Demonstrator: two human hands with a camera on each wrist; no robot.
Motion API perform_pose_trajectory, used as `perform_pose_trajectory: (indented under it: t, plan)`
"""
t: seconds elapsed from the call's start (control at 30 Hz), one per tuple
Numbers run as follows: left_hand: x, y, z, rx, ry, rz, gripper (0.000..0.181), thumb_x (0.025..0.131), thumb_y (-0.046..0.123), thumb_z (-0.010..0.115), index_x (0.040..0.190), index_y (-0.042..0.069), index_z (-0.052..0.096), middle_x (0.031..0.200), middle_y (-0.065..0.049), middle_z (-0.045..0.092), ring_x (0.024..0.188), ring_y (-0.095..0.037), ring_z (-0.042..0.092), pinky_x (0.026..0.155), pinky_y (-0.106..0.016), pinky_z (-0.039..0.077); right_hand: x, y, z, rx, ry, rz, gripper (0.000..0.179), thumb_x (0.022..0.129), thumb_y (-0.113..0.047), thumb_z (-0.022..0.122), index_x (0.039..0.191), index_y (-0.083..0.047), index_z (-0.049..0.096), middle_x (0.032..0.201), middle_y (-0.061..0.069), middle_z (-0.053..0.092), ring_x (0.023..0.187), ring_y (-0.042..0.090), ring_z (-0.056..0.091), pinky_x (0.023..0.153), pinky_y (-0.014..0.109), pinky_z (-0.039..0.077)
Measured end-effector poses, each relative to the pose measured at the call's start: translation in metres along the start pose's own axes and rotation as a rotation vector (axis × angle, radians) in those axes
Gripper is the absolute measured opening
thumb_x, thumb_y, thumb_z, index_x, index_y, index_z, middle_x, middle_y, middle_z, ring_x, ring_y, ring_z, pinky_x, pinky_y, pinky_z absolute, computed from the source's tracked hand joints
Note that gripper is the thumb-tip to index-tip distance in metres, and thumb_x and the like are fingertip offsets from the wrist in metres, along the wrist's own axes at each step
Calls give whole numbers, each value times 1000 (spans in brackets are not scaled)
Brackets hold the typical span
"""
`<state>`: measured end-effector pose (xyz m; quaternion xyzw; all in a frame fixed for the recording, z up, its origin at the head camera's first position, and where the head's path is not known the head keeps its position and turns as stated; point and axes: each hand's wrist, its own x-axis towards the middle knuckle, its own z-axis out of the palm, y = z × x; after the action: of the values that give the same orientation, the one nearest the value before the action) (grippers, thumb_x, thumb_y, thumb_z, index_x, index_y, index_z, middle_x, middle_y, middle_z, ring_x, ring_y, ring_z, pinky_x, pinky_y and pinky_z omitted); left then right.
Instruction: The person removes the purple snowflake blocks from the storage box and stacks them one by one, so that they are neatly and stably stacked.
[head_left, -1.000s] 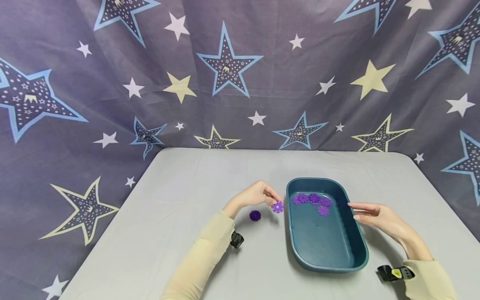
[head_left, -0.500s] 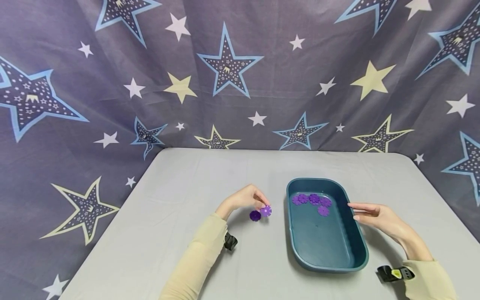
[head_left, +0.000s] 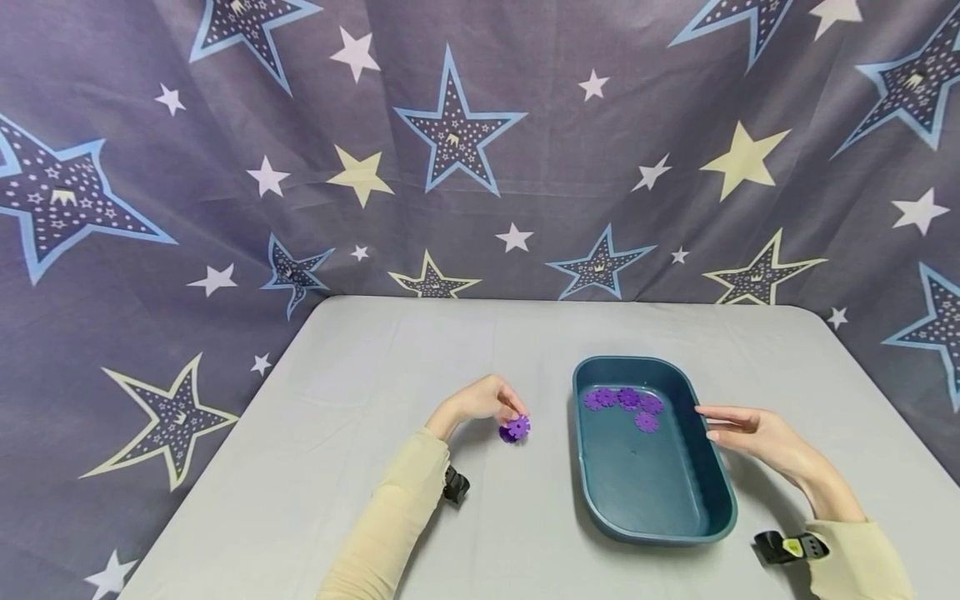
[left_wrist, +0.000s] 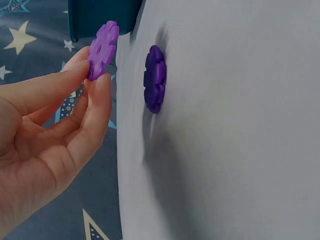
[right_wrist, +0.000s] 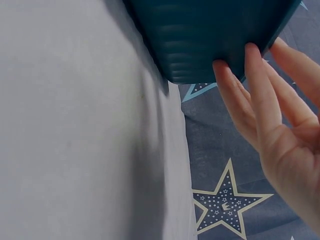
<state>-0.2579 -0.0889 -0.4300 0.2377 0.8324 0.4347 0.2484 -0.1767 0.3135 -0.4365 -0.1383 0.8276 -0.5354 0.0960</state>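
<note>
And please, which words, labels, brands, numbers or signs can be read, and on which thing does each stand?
There is no readable text.
Black right-wrist device: its yellow patch is too small to read.
Teal tray: a tiny floor mark, too small to tell.
Starry backdrop: printed stars and small crown-like shapes, no lettering.

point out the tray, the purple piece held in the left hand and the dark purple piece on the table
Tray [head_left: 648, 483]: head view, bare part of its floor
Held purple piece [left_wrist: 103, 51]: left wrist view, middle of its face
Dark purple piece [left_wrist: 155, 80]: left wrist view, middle of its visible side
</note>
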Motion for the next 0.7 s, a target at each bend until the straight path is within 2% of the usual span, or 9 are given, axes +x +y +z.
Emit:
perform_pose_trajectory:
  t: [0.23, 0.43, 0.6, 0.67, 0.7]
  plan:
    - [-1, -4, -1, -6, -26, -10, 16, 77, -11, 56, 91, -12, 64, 86, -22, 65, 68, -17, 63, 63, -26, 52, 0, 0, 0, -1, 1, 7, 45, 84, -13, 59, 122, 9, 47, 106, -21, 58, 90, 1, 59, 75, 13, 45]
    - [-1, -7, -1, -14, -13, -8, 16, 76, -12, 56, 90, -14, 63, 85, -24, 64, 66, -17, 62, 62, -29, 53, 0, 0, -1, -6, 0, 22, 46, 85, -15, 59, 122, 8, 46, 106, -21, 57, 91, 1, 58, 75, 13, 44]
    - [0, -8, -1, -13, -13, -29, 15, 77, -11, 56, 89, -12, 64, 85, -22, 65, 70, -23, 63, 63, -30, 53, 0, 0, 0, -13, 6, 23, 46, 84, -15, 60, 122, 8, 47, 105, -21, 57, 90, 1, 59, 74, 13, 45]
    - [2, -11, 0, 14, -18, -25, 15, 77, -10, 57, 89, -9, 66, 84, -19, 66, 71, -22, 64, 64, -29, 53, 0, 0, 0, -14, 7, 24, 46, 84, -15, 60, 122, 8, 47, 105, -22, 57, 90, 1, 59, 74, 13, 45]
    - [8, -22, 0, 10, -29, 1, 14, 77, -8, 58, 88, -6, 67, 82, -16, 67, 70, -20, 64, 62, -28, 53, 0, 0, 0, -14, 7, 24, 46, 84, -15, 60, 122, 8, 47, 105, -22, 57, 90, 1, 59, 74, 13, 45]
